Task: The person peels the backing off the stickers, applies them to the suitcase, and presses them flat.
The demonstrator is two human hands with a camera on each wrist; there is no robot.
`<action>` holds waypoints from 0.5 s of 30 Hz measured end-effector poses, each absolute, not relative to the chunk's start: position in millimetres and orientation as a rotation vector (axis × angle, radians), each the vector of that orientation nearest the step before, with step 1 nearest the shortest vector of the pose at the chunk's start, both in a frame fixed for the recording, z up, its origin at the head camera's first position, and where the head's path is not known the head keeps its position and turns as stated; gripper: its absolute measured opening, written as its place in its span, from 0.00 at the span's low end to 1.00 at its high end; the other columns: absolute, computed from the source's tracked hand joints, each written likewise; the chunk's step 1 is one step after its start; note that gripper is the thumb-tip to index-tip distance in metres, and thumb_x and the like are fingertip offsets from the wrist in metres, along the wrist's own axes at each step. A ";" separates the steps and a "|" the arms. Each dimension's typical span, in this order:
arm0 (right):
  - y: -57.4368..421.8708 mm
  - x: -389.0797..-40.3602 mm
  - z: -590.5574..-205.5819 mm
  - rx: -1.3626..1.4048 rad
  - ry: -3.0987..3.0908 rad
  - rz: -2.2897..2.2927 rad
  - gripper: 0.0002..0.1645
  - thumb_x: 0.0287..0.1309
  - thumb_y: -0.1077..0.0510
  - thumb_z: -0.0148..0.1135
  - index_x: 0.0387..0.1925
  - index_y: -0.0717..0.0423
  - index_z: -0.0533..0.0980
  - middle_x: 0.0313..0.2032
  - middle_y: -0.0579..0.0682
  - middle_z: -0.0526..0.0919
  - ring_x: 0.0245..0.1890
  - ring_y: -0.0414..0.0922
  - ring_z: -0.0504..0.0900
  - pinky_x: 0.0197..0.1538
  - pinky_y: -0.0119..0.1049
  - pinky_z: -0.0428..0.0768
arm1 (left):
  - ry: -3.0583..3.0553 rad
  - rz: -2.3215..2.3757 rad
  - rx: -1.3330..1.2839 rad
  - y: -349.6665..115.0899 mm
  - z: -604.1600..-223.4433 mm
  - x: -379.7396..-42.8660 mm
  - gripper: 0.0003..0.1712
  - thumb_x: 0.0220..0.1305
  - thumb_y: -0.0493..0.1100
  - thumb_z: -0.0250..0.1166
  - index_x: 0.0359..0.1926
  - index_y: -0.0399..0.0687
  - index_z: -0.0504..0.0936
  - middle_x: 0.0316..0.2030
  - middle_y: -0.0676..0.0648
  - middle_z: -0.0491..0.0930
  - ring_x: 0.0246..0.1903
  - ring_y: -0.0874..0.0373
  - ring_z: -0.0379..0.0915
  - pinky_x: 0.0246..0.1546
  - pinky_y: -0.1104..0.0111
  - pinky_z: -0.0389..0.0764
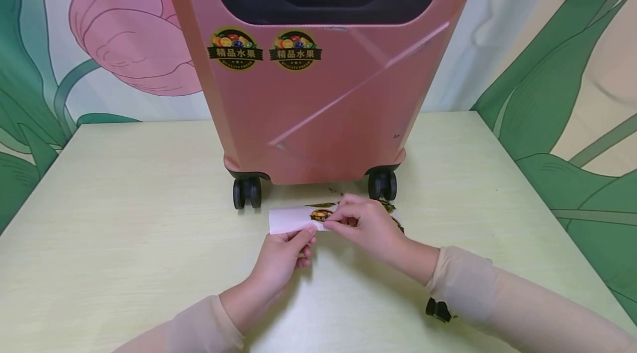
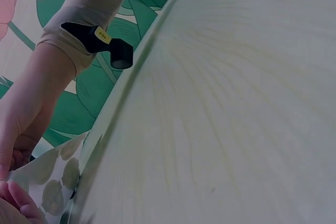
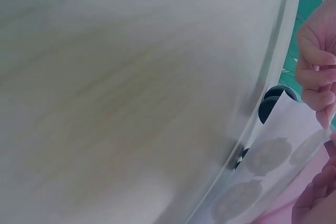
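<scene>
My left hand [image 1: 281, 259] pinches the lower edge of a white sticker sheet [image 1: 286, 219], thumb on top. The sheet carries round, dark fruit-label stickers, and one of them, a sticker [image 1: 320, 215], is at the fingertips of my right hand [image 1: 370, 228]. The right thumb and forefinger pinch at that sticker's edge, and the hand covers much of the sheet's right part. Seen from below in the right wrist view, the sheet [image 3: 294, 114] shows the stickers as grey discs. A pink suitcase [image 1: 318, 104] stands upright behind the hands, with two matching stickers [image 1: 296, 51] on its upper left front.
The suitcase rests on black wheels [image 1: 247, 192] on a pale wooden table [image 1: 124, 220]. Behind it is a wall painted with leaves [image 1: 537, 115] and a pink flower. A small black device [image 1: 438, 310] is at the right sleeve.
</scene>
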State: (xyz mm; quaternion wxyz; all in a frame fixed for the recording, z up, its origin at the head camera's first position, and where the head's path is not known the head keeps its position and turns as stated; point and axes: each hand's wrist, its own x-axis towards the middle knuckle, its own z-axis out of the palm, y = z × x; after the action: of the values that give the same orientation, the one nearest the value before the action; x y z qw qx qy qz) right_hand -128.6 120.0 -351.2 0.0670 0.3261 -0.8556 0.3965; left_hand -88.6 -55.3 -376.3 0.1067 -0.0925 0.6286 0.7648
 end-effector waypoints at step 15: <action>123.7 -132.5 -346.0 0.899 -2.473 1.269 0.03 0.46 0.64 0.71 0.27 0.55 0.85 0.24 0.39 0.76 0.21 0.36 0.68 0.23 0.27 0.68 | 1.661 2.295 -0.331 -56.8 -379.2 -83.0 0.12 0.64 0.39 0.57 0.35 0.30 0.75 0.23 0.51 0.74 0.17 0.65 0.64 0.16 0.78 0.69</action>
State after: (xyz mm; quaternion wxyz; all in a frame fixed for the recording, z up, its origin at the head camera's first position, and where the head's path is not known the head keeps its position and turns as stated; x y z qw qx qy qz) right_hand -132.5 123.7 -346.0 0.1098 0.3059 -0.8414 0.4318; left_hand -83.0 -56.8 -379.2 0.1443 -0.1147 0.5763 0.7962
